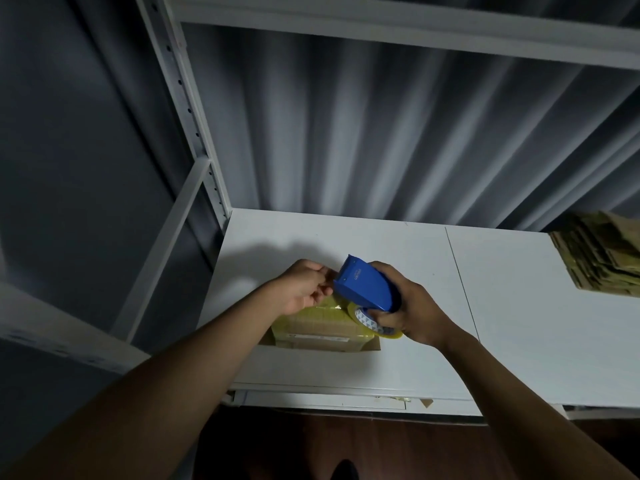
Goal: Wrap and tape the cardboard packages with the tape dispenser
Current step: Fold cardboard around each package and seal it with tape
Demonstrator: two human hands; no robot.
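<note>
A small cardboard package [322, 329], partly covered in yellowish clear tape, lies on the white table [519, 306]. My right hand [412, 313] grips a blue tape dispenser [367, 289] with a roll of clear tape [372, 323], held just above the package's right end. My left hand [304, 287] hovers above the package's left end, fingers curled at the dispenser's toothed front edge, seemingly pinching the tape end there. The tape strip itself is too clear to make out.
A stack of flattened brown cardboard [602, 258] sits at the table's far right. A white metal shelf frame [194, 140] rises at the left and overhead. Grey corrugated wall stands behind. Dark floor shows below the table's front edge.
</note>
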